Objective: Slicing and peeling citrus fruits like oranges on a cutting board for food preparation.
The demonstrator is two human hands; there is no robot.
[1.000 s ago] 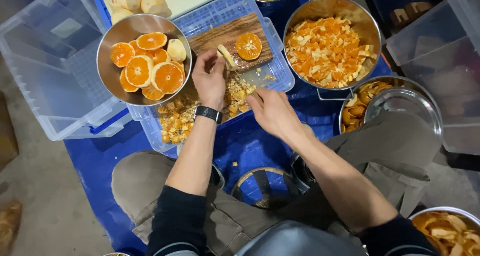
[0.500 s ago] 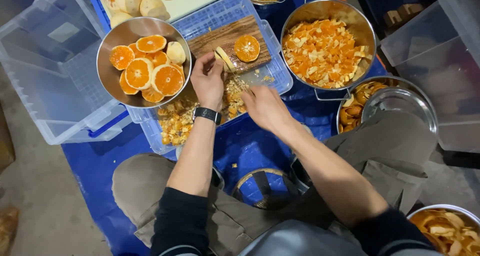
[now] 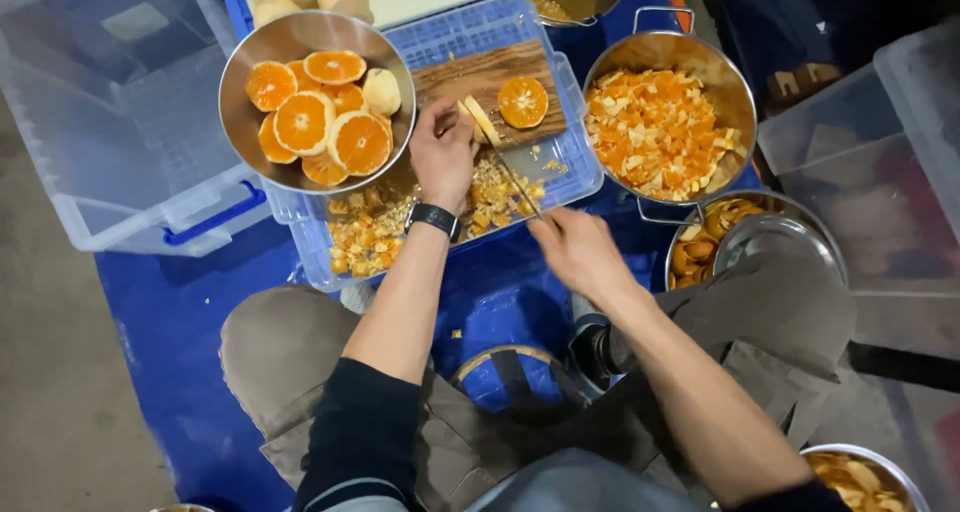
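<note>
My left hand [image 3: 443, 154] rests on the near edge of a wooden cutting board [image 3: 487, 77] and pinches a pale strip of orange peel [image 3: 480, 120]. A black watch sits on that wrist. One orange half [image 3: 523, 102] lies cut side up on the board. My right hand [image 3: 578, 252] grips a knife [image 3: 516, 179] whose blade points toward the board, above a heap of chopped peel bits [image 3: 372, 230]. The board lies on an overturned blue crate [image 3: 565, 162].
A steel bowl [image 3: 245, 77] of halved oranges sits left of the board. A steel pot [image 3: 735, 82] of chopped peel stands to the right, another pot [image 3: 800, 227] of peels nearer. Clear plastic bins [image 3: 110, 122] sit left and right. My knees rest on a blue tarp [image 3: 180, 352].
My right hand with the knife has pulled back from the board toward me. My left hand stays at the board's edge with the peel strip.
</note>
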